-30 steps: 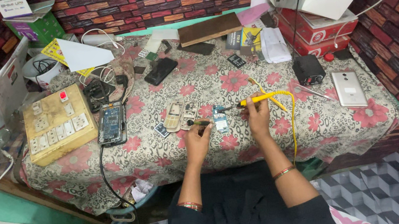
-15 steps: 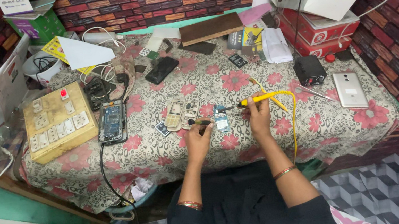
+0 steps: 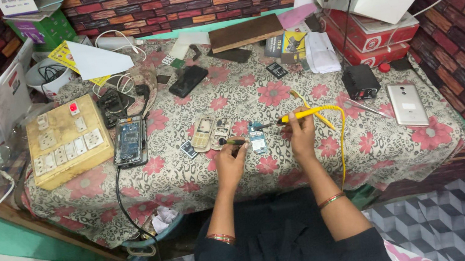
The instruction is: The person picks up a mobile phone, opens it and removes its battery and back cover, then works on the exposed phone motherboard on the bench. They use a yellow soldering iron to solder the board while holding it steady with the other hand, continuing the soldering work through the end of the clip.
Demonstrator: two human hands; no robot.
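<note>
Circuit board worked with a soldering iron on a floral-clothed table.

The table (image 3: 368,148) wears a patterned cloth with pink flowers. Left of the circuit board sits a cream wooden switchboard (image 3: 67,141), boxy, with rows of sockets; nearer lies an opened phone (image 3: 128,141). The circuit board (image 3: 257,137) itself is small, flat, blue-green, lying at the front middle. The right hand (image 3: 302,137), just right of the board, is clamped on a yellow-handled soldering iron (image 3: 297,116), tip angled towards the board. The left hand (image 3: 230,160), just left, pinches a thin dark tool (image 3: 233,142).
</note>
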